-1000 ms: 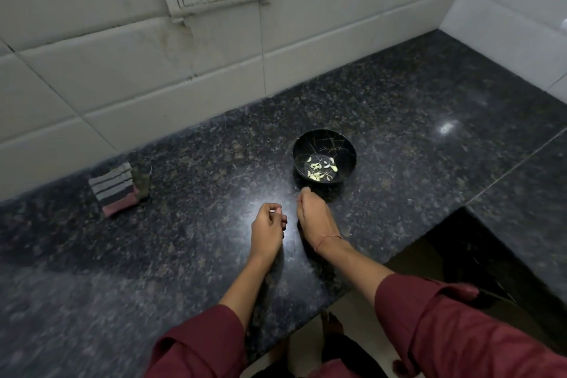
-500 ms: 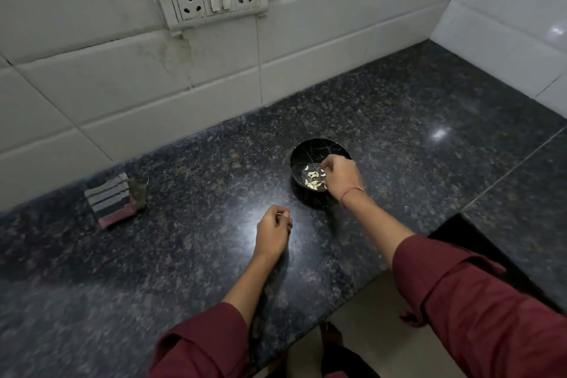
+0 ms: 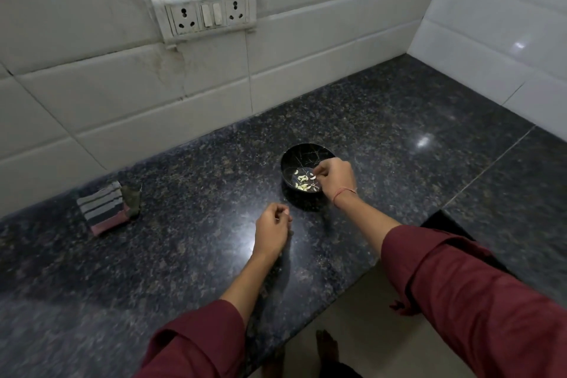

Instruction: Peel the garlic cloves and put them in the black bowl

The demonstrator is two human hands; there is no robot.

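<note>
Here, one black bowl (image 3: 302, 159) sits in the middle of the desk (image 3: 399, 138) holding around ten peeled garlic cloves (image 3: 303, 181). My right hand (image 3: 336, 179) covers its near rim, fingers (image 3: 320, 170) curled over the cloves, but I cannot tell whether they grip one. My left hand (image 3: 273, 231), nearer the front edge, pinches a small pale bit (image 3: 278, 219), and one folded cloth (image 3: 106, 207) lies toward the back-left.

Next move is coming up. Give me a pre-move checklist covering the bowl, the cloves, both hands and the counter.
1. Black bowl upright on the countertop: ok.
2. Peeled garlic cloves lie inside the bowl: ok.
3. Right hand is over the bowl's right rim; whether its curled fingers hold a clove: cannot tell.
4. Left hand is curled just above the countertop, near the bowl; whether it holds a clove or peel: cannot tell.
5. Unpeeled cloves ready on the countertop: not ok, none visible.
6. Striped cloth lies well left of the bowl, apart from both hands: ok.
</note>
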